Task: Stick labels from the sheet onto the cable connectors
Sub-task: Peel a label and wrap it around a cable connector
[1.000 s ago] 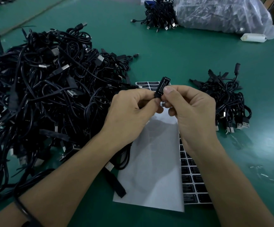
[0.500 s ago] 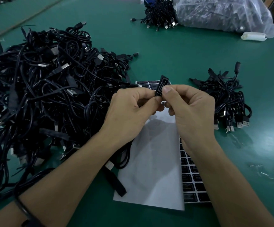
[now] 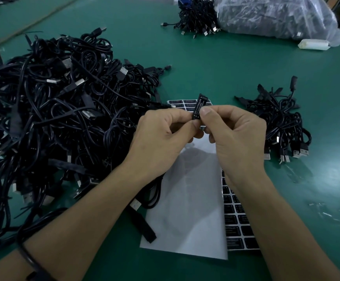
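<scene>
**Camera Layout: Head View**

One wide-angle camera sits at the person's head, facing forward and down onto the table [image 3: 215, 63]. Range is close: both forearms enter at the bottom edge, and the left hand [image 3: 161, 136] and right hand [image 3: 236, 136] pinch a connector [image 3: 199, 105] above frame centre. The cable pile [image 3: 53, 118] fills the left side; the plastic bag [image 3: 276, 15] marks the far top-right corner.

tabletop [image 3: 215, 63] green. cable pile [image 3: 53, 118] black, silver plugs. connector [image 3: 198, 107] black, white print. label sheet [image 3: 240, 226] black labels in grid, white gaps. backing paper [image 3: 189, 209] white. bag [image 3: 276, 15] clear, greyish.
</scene>
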